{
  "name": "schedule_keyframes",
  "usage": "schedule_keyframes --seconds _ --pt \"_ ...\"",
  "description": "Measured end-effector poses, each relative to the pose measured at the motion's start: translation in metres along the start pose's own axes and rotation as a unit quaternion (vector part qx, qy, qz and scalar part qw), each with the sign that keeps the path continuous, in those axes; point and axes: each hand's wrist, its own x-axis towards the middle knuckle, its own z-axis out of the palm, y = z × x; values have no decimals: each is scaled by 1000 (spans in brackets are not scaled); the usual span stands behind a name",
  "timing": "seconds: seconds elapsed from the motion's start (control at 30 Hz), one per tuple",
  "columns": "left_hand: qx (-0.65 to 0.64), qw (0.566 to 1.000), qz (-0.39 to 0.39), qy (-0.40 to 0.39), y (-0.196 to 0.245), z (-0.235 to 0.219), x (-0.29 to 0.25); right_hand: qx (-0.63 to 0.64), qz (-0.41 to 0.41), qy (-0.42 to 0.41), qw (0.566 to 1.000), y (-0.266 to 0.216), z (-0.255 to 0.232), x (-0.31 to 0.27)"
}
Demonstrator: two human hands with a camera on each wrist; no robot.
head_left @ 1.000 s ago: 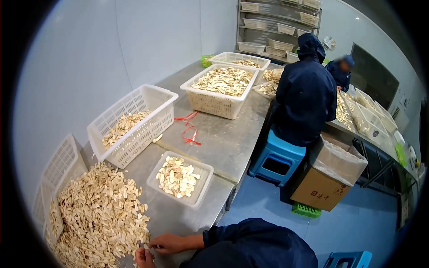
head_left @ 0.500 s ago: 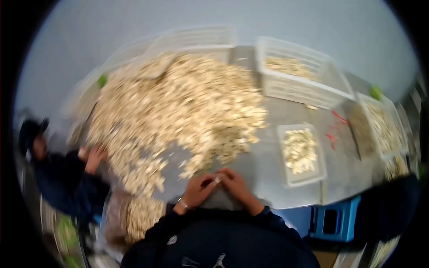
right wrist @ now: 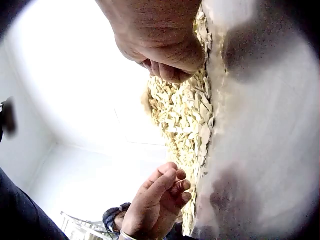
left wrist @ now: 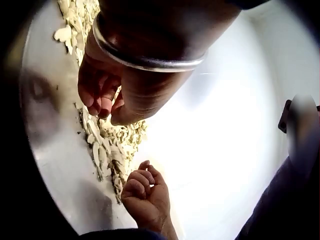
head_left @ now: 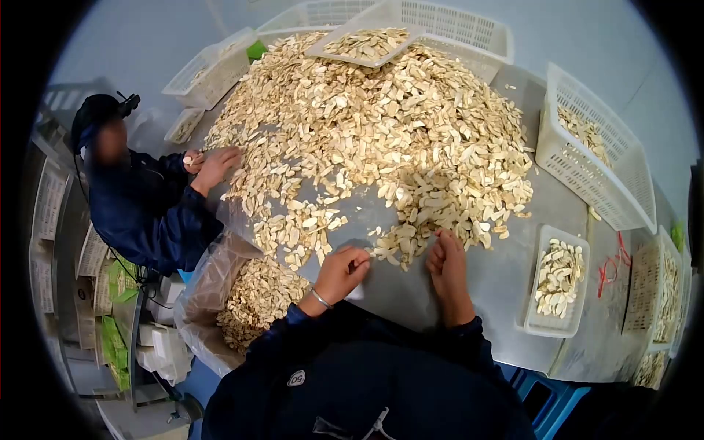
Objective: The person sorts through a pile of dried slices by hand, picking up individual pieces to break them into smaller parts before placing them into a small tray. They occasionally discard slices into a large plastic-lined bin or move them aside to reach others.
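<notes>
A large heap of pale, dried-looking oblong slices (head_left: 381, 125) covers the metal table (head_left: 506, 275). At its near edge is my left hand (head_left: 341, 275), with a bracelet at the wrist. Its fingers bend loosely, with no slice showing between them in the right wrist view. To the right, my right hand (head_left: 449, 273) is raised beside the near slices, fingertips toward the heap. The left wrist view shows this right hand (left wrist: 147, 195) with fingers folded in and nothing visible in it. A small white tray (head_left: 559, 282) of slices lies further right.
White perforated baskets (head_left: 598, 147) stand along the wall and right side. A shallow tray (head_left: 367, 50) rests on the heap's far side. Left, another person (head_left: 147, 191) works at the heap. A plastic-lined container of slices (head_left: 260, 301) stands by my left arm. Red string (head_left: 607, 275) lies right.
The head view has swung left and down to the heap. My hands, together half a second ago at a small pale piece, are now apart, the right one further right.
</notes>
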Motion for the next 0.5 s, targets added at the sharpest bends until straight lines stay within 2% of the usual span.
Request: schedule_keyframes --seconds 0.03,0.13,0.23,0.33,0.43,0.5 --pt "0 999 -21 -26 10 3 17 6 -19 14 1000 0 -4 5" --pt "17 997 59 -44 21 21 52 -25 -74 -11 997 -1 -19 10" --pt "56 994 84 -51 33 48 86 -72 -111 -25 991 -1 -29 13" --pt "78 993 80 -25 44 69 109 -95 -123 -10 988 0 -32 15" --pt "140 984 106 11 34 83 123 -93 -117 -5 989 -1 -33 15" --pt "121 989 80 23 25 80 126 -91 -114 -2 989 -2 -31 14"
